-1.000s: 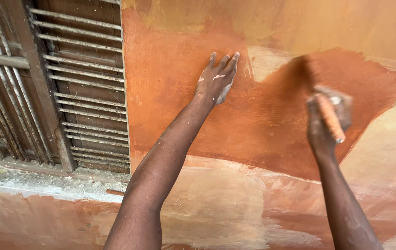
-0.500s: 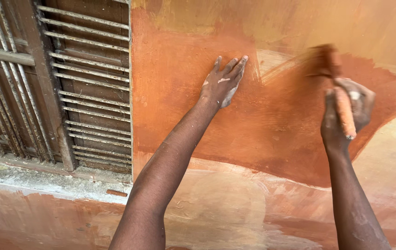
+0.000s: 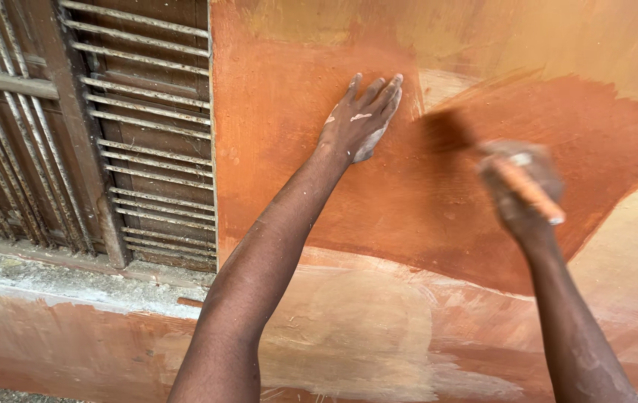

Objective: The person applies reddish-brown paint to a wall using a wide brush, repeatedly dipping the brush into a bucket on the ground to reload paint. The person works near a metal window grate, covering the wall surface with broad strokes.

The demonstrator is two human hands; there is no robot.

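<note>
Paintbrush blurred, bristles indistinct; right hand fingers gripping it; left hand splayed on wall.

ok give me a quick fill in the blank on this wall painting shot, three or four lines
1. The left hand lies flat with its palm against the ____.
2. The right hand holds a ____ by its orange handle.
3. The fresh paint on the wall is ____ in colour.
4. The shuttered window stands to the ____ of the left hand.

Missing words: wall; brush; orange; left
</note>
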